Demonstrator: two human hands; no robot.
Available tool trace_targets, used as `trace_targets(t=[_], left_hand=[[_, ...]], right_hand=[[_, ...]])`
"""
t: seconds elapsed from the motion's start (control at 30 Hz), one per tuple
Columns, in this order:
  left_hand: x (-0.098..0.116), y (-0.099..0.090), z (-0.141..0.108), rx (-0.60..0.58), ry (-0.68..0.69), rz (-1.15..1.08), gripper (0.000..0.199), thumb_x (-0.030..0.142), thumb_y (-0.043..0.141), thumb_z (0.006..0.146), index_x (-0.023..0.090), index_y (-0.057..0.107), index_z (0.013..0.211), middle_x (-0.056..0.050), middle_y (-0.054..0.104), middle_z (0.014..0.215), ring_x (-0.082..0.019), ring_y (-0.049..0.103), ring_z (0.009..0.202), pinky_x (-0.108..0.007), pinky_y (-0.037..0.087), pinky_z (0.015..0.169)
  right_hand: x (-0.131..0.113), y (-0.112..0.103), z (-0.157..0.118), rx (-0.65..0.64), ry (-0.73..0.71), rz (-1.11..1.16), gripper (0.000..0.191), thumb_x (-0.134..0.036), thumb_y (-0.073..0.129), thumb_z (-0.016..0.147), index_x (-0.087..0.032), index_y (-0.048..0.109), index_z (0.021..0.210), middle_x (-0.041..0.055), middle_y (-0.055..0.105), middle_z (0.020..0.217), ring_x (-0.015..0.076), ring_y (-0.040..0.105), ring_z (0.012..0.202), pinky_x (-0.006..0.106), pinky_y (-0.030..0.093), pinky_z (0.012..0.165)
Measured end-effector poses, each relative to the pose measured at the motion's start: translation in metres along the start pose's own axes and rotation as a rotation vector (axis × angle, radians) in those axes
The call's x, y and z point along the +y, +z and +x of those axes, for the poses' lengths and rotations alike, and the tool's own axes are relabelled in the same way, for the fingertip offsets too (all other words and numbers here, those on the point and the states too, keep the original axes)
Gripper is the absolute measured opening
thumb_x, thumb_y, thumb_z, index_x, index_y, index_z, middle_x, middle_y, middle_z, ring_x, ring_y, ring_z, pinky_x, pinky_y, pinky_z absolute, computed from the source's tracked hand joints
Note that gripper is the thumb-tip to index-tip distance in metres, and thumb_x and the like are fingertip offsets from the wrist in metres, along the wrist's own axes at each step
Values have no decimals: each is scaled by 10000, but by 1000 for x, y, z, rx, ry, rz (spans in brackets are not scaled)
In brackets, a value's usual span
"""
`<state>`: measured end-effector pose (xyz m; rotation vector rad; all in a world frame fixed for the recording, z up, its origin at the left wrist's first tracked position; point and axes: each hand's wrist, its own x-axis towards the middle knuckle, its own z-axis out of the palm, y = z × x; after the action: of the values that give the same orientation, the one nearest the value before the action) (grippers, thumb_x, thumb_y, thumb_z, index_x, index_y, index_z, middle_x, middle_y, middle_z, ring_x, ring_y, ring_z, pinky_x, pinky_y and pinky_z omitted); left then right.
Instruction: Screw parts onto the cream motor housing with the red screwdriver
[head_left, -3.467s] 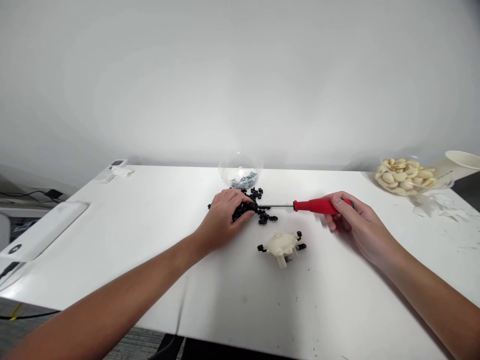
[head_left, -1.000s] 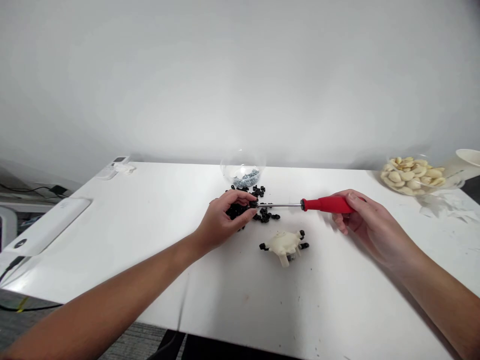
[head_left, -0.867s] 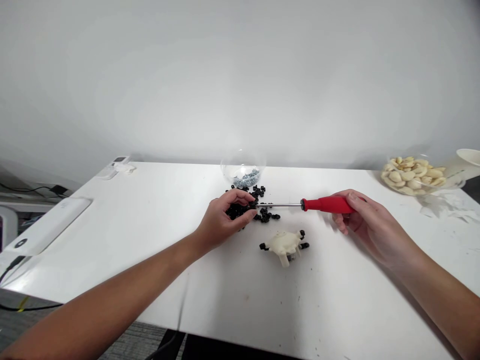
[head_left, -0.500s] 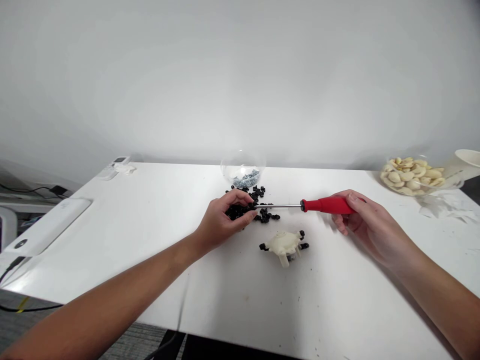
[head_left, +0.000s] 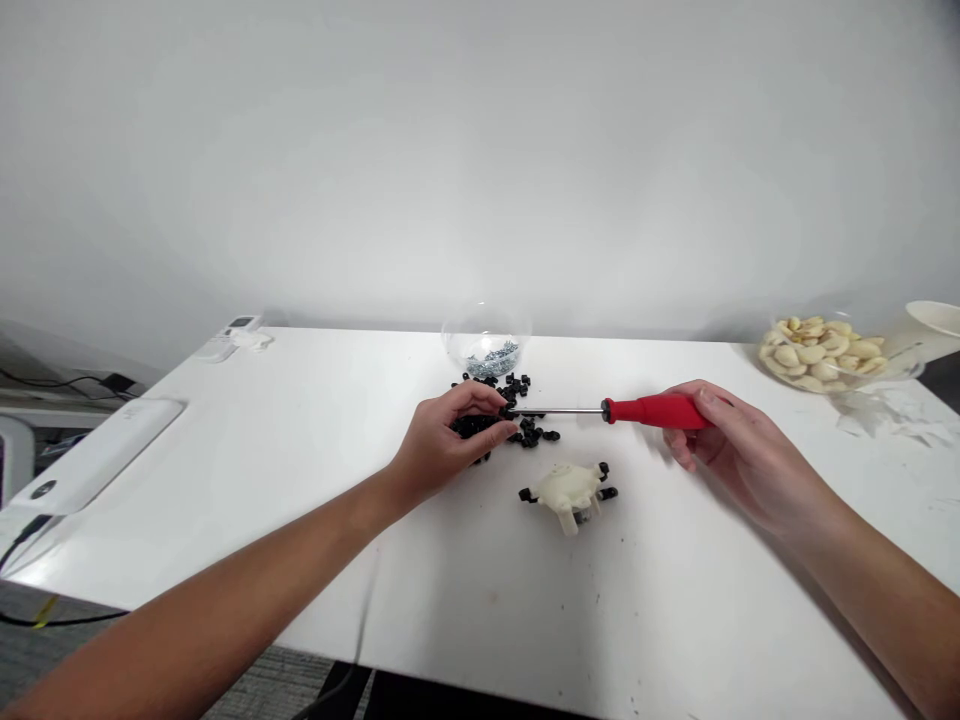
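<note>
My right hand [head_left: 739,445] is closed around the red handle of a screwdriver [head_left: 652,411], whose metal shaft points left. The shaft's tip reaches the fingertips of my left hand [head_left: 450,430], where a small black part [head_left: 507,410] is pinched between thumb and index finger. Black parts [head_left: 531,432] lie loosely piled beneath and beside my left hand, partly hidden by it. Nearer to me a cream-coloured plastic piece [head_left: 568,490] with black parts on its ends rests on the table.
Behind the pile stands a clear bowl of screws [head_left: 491,357]. At the right are a clear bowl of cream-coloured pieces [head_left: 821,352], a tilted cup [head_left: 930,330] and crumpled clear plastic [head_left: 892,415]. A white device [head_left: 105,455] lies along the left of the white table [head_left: 285,480].
</note>
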<state>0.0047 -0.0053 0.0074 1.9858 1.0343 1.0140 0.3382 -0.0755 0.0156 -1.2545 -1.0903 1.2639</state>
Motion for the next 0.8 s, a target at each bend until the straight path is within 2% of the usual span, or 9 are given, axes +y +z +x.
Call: trace_targets(t=[0.2,0.4,0.6,0.8], left_hand=[[0,1,0,-1,-33,-27,222,370,856,882,213,705,928,-25,792,897,-185,792,843,-322,704,845],[-1,1,-1,-13,-61,-44,198,340,855,886,219,722,970,-28,798,935,-191,811,843,-264,691,720],[-2,1,-1,-11,14,-17,184,327,847,893,212,742,992,-44,781,1002,-182,784,908,-333,715,878],[0,1,-1,5,120,-8,171,295,843,903,198,757,1014,-59,759,1008,-180,751,936,-349,725,881]], right_hand=[[1,-1,1,-17,-12,-7,375,-602,643,1007,-243,747,1043,39,643,723,186,530,597,329,469,565],[2,0,0,0,9,18,356,-577,651,1013,-234,748,1033,34,632,718,170,539,599,315,479,566],[2,-1,1,16,23,30,367,-586,654,1008,-233,747,1043,35,634,712,171,536,607,310,489,564],[1,-2,2,10,16,9,368,-582,638,1017,-232,749,990,45,613,705,192,518,611,344,492,578]])
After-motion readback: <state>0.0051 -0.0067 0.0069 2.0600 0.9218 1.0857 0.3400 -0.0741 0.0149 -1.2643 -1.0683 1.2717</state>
